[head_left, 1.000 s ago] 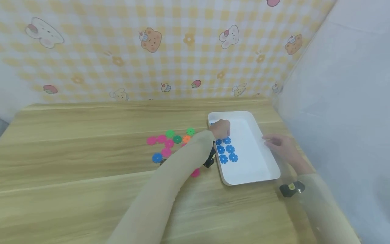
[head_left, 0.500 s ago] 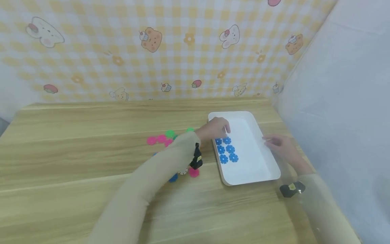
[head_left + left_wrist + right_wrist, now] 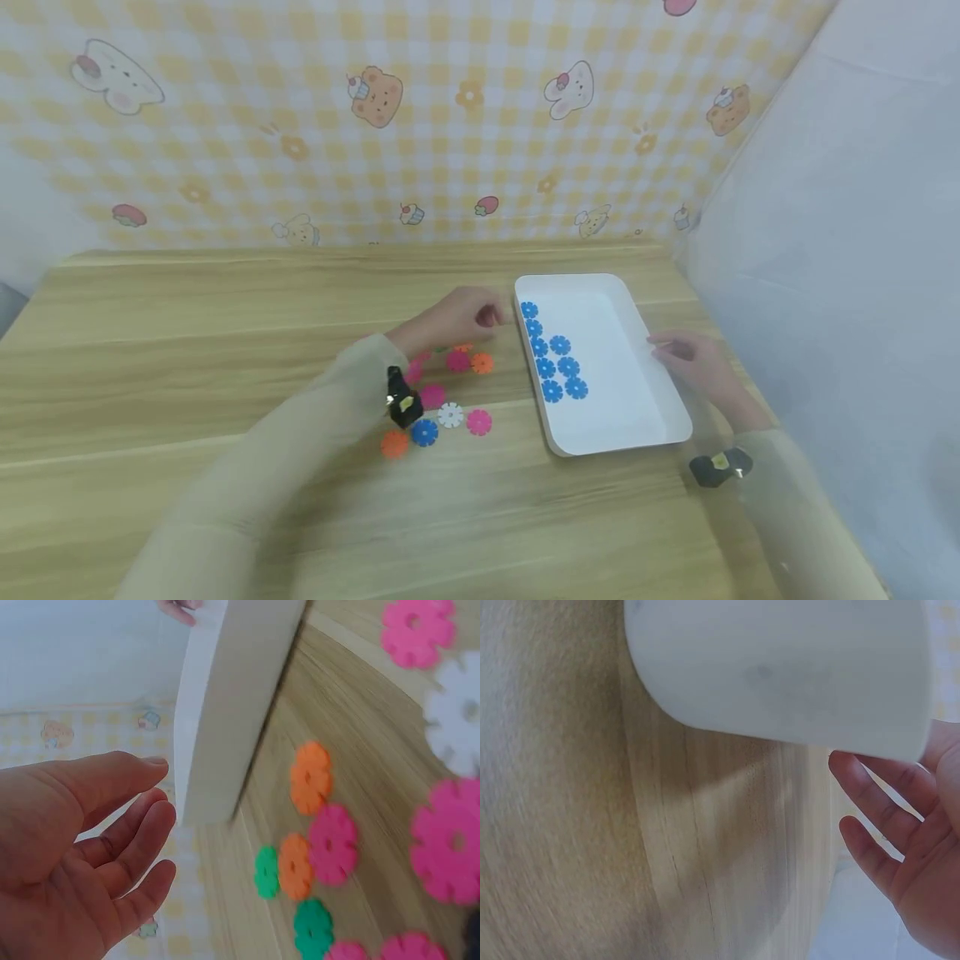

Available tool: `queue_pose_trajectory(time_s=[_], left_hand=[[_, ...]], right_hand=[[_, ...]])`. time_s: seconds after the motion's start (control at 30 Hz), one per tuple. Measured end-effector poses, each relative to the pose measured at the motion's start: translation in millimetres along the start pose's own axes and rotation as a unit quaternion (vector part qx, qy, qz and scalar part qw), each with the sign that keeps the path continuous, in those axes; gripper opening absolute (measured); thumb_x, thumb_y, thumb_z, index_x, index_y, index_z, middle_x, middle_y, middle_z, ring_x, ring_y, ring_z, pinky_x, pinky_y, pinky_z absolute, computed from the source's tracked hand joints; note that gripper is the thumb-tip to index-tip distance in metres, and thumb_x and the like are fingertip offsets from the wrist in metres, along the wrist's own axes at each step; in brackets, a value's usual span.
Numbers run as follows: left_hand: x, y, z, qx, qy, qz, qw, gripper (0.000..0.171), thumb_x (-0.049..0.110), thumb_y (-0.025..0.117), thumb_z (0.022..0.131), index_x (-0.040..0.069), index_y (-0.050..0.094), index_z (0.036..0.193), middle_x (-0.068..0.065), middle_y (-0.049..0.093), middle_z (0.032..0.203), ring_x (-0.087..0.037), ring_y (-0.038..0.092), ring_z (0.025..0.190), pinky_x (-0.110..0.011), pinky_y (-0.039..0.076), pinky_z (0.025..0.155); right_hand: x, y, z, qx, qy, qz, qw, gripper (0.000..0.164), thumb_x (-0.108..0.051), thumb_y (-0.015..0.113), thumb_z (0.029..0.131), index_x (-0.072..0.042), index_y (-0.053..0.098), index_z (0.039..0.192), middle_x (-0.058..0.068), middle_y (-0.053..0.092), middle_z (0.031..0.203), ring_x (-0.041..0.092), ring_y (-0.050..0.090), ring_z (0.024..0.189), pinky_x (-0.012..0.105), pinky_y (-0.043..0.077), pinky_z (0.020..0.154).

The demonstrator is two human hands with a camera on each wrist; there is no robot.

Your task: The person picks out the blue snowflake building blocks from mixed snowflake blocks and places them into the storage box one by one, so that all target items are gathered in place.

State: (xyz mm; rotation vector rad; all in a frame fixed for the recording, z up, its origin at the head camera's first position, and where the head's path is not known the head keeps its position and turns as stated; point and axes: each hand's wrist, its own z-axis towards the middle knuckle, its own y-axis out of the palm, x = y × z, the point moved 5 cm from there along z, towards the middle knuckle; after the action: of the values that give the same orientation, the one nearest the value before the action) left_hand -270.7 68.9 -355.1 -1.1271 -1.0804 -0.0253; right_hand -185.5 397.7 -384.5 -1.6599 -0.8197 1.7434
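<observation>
My left hand (image 3: 468,317) hovers just left of the white tray (image 3: 622,417), over the far side of the loose snowflake discs. In the left wrist view its fingers (image 3: 142,832) are loosely bent, with thumb and fingertips apart and nothing between them. My right hand (image 3: 693,362) holds the tray's right rim, thumb at the edge and fingertips (image 3: 847,766) against the outer wall. Inside the tray, blue snowflake discs (image 3: 545,367) form a column along the left wall. A shorter second column of three blue discs (image 3: 568,367) lies beside it.
Loose discs lie on the wooden table left of the tray: pink (image 3: 479,422), white (image 3: 450,415), blue (image 3: 424,432), orange (image 3: 394,444) and green (image 3: 313,930). My left forearm covers some in the head view. A checked cloth (image 3: 465,142) hangs behind the table.
My left hand has lifted from the tray's far left part and moved left over the table, uncovering the top blue discs of the column. My right hand stays on the rim.
</observation>
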Motion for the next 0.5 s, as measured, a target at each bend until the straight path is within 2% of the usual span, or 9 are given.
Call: queue_pose_trajectory(time_s=[0.13, 0.2, 0.37, 0.5], left_hand=[[-15.6, -5.9, -18.3, -0.006, -0.016, 0.007, 0.9998, 0.015, 0.000, 0.064, 0.079, -0.001, 0.063, 0.094, -0.007, 0.060, 0.086, -0.017, 0.056, 0.083, -0.025, 0.047, 0.076], [-22.6, -8.4, -28.9, -0.013, -0.029, 0.002, 0.9995, 0.015, 0.001, 0.065, 0.079, -0.001, 0.063, 0.094, -0.006, 0.060, 0.085, -0.017, 0.056, 0.082, -0.026, 0.048, 0.076], [-36.9, -14.8, -57.7, -0.027, -0.056, -0.013, 0.9980, 0.015, 0.003, 0.065, 0.081, 0.000, 0.063, 0.096, -0.004, 0.060, 0.083, -0.017, 0.056, 0.079, -0.028, 0.048, 0.074], [-48.6, -19.5, -78.0, -0.025, -0.070, -0.025, 0.9969, 0.017, 0.004, 0.065, 0.081, 0.001, 0.064, 0.098, -0.003, 0.060, 0.084, -0.017, 0.056, 0.079, -0.029, 0.049, 0.073]], right_hand=[[0, 0, 0, 0.003, -0.004, -0.003, 1.000, 0.029, -0.014, 0.056, 0.091, 0.001, 0.058, 0.116, 0.021, 0.058, 0.116, 0.036, 0.057, 0.100, 0.017, 0.045, 0.078], [0, 0, 0, 0.003, -0.006, -0.001, 1.000, 0.029, -0.014, 0.056, 0.091, 0.001, 0.058, 0.116, 0.021, 0.058, 0.116, 0.036, 0.057, 0.100, 0.009, 0.041, 0.075], [1, 0, 0, 0.000, -0.002, 0.002, 1.000, 0.030, -0.016, 0.056, 0.091, 0.001, 0.058, 0.116, 0.021, 0.058, 0.116, 0.036, 0.057, 0.100, 0.009, 0.041, 0.074], [1, 0, 0, 0.000, -0.003, 0.001, 1.000, 0.030, -0.016, 0.056, 0.091, 0.000, 0.058, 0.116, 0.021, 0.059, 0.115, 0.036, 0.057, 0.099, 0.009, 0.042, 0.074]])
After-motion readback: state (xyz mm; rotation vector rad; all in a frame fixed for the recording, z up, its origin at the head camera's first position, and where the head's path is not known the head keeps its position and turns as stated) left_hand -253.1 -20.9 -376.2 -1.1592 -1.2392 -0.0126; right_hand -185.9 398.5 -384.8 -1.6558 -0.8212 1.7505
